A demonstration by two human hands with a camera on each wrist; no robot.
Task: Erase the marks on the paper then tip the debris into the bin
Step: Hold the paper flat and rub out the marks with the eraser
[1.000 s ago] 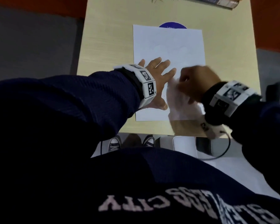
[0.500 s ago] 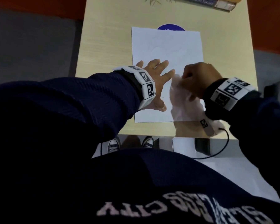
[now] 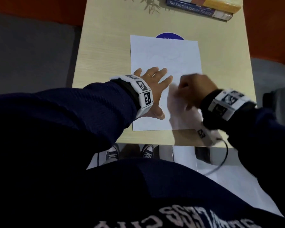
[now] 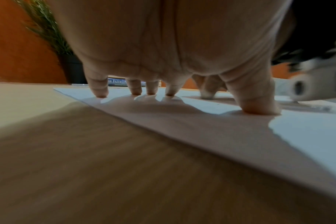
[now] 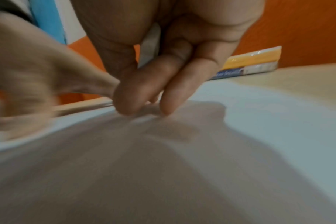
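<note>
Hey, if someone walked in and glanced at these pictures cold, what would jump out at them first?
Probably the white paper in the middle of the pale wooden table, with the left hand spread flat on it, fingertips pressing down. Just beside it, the right hand is curled and blurred over the sheet's near right part, pinching something pale. Two stacked books lie at the far right corner.

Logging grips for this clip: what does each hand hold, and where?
Left hand holds nothing; its spread fingertips press the paper. Right hand pinches something whitish, too blurred to identify.
</note>
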